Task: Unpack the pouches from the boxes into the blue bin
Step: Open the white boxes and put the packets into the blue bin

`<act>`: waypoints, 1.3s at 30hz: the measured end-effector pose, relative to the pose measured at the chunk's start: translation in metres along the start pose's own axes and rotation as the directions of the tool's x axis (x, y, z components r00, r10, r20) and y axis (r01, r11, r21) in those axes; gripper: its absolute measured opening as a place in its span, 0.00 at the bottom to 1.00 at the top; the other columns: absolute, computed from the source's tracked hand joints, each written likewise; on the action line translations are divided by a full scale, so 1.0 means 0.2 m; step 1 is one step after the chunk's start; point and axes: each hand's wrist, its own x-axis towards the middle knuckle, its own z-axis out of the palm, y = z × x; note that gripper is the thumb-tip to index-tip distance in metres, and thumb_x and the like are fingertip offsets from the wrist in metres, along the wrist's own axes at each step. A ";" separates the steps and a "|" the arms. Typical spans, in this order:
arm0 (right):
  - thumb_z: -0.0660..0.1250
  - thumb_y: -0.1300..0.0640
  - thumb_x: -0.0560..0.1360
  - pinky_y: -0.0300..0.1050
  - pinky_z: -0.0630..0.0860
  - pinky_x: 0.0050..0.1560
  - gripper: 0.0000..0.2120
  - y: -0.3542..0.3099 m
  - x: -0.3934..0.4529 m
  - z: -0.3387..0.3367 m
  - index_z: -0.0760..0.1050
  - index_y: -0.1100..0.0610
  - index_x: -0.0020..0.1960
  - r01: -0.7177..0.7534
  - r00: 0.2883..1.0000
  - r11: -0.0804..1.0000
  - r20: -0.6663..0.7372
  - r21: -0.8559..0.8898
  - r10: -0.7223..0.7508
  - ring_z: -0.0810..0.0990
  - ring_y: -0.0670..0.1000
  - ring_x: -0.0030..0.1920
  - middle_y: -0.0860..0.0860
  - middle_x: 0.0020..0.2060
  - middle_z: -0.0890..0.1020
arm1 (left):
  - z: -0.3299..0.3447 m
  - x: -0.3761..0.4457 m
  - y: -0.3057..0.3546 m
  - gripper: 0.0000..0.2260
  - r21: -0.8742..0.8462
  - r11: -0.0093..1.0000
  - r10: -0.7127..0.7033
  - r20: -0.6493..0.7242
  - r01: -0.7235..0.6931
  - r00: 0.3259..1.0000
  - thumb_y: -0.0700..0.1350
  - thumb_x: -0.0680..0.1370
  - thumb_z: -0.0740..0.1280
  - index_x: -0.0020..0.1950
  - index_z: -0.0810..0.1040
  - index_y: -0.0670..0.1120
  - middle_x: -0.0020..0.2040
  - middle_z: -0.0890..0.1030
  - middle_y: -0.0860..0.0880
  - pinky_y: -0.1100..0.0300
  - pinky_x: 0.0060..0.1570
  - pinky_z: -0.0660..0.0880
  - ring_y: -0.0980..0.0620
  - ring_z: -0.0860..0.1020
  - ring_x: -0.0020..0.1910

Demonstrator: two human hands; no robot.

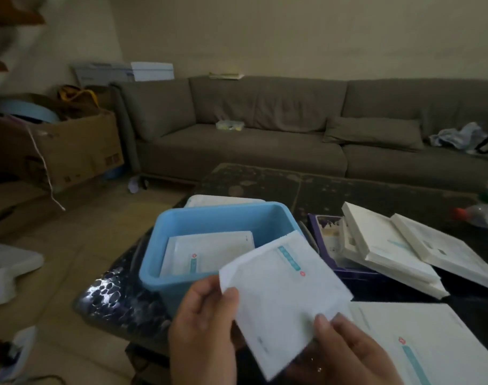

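Observation:
A white pouch (281,295) with a teal stripe is held tilted in front of the blue bin (165,245). My left hand (206,323) pinches its left edge with the thumb on top. My right hand (348,348) pinches its lower right edge. Inside the bin lies another white pouch (209,251), flat on the bottom. A large white box (420,337) with a teal stripe lies at the lower right, beside my right hand. More white boxes (390,245) lie stacked and slanted to the right of the bin.
A purple box (329,234) stands open between the bin and the white boxes. The dark table (306,187) carries all of this; a plastic bottle (481,213) lies at its right edge. A grey sofa (265,134) runs behind, cardboard boxes (78,151) at left.

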 end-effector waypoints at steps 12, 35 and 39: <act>0.63 0.62 0.79 0.49 0.78 0.32 0.06 -0.16 0.19 0.06 0.76 0.52 0.49 0.071 0.997 0.971 0.018 -0.229 -0.068 0.83 0.58 0.41 0.53 0.37 0.86 | -0.13 0.09 0.15 0.03 0.084 0.938 -0.348 0.213 0.337 0.913 0.37 0.77 0.68 0.45 0.81 0.39 0.37 0.85 0.37 0.58 0.25 0.77 0.43 0.85 0.31; 0.70 0.69 0.71 0.62 0.79 0.55 0.25 -0.52 0.81 0.31 0.74 0.49 0.63 0.095 0.869 0.845 0.458 -0.526 0.187 0.80 0.62 0.58 0.57 0.62 0.78 | -0.15 0.59 0.41 0.16 0.568 0.759 0.289 0.142 -0.317 0.947 0.44 0.76 0.72 0.60 0.76 0.59 0.41 0.84 0.57 0.68 0.27 0.76 0.60 0.84 0.37; 0.67 0.71 0.74 0.56 0.82 0.51 0.26 -0.46 0.79 0.32 0.74 0.46 0.64 0.127 0.930 0.702 0.330 -0.700 0.161 0.79 0.59 0.57 0.56 0.63 0.75 | -0.16 0.60 0.38 0.10 0.833 0.448 0.289 0.208 -0.324 0.934 0.49 0.78 0.70 0.59 0.78 0.56 0.42 0.78 0.61 0.68 0.33 0.75 0.62 0.79 0.41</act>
